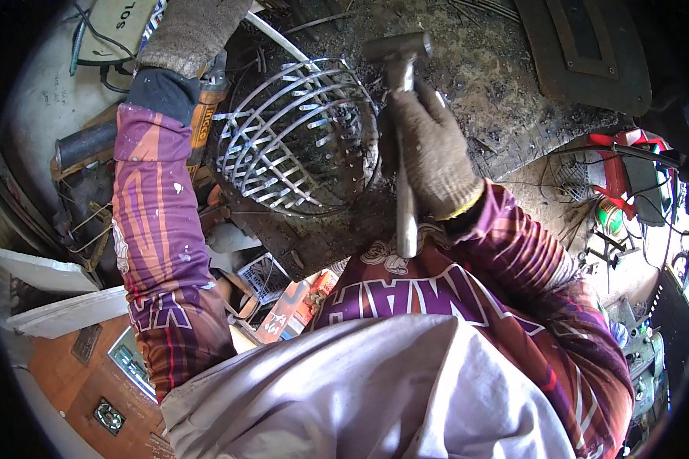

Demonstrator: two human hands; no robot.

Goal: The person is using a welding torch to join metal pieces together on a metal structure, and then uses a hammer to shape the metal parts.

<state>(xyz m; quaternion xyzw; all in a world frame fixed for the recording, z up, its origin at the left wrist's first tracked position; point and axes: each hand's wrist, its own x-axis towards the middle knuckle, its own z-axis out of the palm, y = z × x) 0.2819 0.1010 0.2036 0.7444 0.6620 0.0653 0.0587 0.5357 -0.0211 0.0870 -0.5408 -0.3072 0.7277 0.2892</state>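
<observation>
My right hand (pixel 430 153), in a brown knit glove, is wrapped round a hammer (pixel 406 206). The hammer's metal head points away from me over the worktable (pixel 490 115), and its handle end reaches back toward my body. Left of it lies a rounded cage of bent metal strips (pixel 283 145), with a curved outer band and several cross pieces. My left hand (pixel 195 34), gloved too, reaches to the far left beyond the cage. The upper edge of the view cuts off its fingers, so its grip is hidden. A pale metal strip (pixel 279 37) runs beside it toward the cage.
An orange power tool (pixel 205 115) lies beside my left forearm. A dark welding shield (pixel 589 46) rests at the table's far right. Beyond the right edge are a red frame (pixel 616 172), a green can (pixel 609 217) and loose cables. White boards (pixel 53 287) stand at the left.
</observation>
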